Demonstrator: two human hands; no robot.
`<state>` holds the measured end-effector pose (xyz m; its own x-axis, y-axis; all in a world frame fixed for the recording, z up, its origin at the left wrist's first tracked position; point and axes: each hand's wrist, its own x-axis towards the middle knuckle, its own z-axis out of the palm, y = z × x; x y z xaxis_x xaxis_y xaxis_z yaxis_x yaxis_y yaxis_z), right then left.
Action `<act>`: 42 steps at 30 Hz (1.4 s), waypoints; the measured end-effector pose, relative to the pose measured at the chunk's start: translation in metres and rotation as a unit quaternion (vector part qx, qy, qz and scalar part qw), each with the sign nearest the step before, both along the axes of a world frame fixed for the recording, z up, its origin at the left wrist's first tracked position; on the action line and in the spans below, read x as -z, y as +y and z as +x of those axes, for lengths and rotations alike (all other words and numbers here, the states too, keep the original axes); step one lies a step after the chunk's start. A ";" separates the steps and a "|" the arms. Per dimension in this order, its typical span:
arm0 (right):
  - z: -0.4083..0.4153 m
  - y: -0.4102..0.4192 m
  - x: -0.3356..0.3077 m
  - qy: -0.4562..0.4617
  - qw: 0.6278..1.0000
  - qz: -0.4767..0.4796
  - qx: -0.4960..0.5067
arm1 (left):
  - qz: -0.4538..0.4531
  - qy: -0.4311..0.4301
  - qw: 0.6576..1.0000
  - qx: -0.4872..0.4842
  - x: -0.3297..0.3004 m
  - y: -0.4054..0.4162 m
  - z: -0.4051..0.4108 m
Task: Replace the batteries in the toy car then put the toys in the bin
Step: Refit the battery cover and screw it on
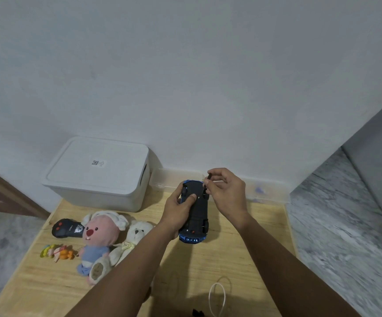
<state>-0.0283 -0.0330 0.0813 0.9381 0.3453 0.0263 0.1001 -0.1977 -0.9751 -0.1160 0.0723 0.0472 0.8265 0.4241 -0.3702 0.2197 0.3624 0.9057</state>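
Nearest edge of wooden surface [242,259]: white cord loop [217,298], small dark item beside it, too cut off to identify.
Left side, mid-depth: pink plush [99,234] in blue outfit lying on its back, white bear plush [130,241] touching its right flank; small multicoloured figure [56,252] to the left; black remote controller [67,228] just behind that.
Centre: blue toy car [194,213] held upside down above the surface, black underside facing up, nose end toward the camera. Left hand [178,209] wrapped round the car's left flank, thumb pressed on the underside. Right hand [227,191] over the far right corner of the car, fingertips pinching a small dark part [208,177]; identity of part not clear.
Far, against the wall: white lidded bin [98,175] at left, lid on; clear shallow tray [270,191] to its right, behind the hands, with a small blue item inside.
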 end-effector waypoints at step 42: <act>-0.002 -0.002 0.002 -0.149 0.982 -0.101 -0.063 | -0.013 0.004 1.000 -0.007 -0.003 -0.001 -0.005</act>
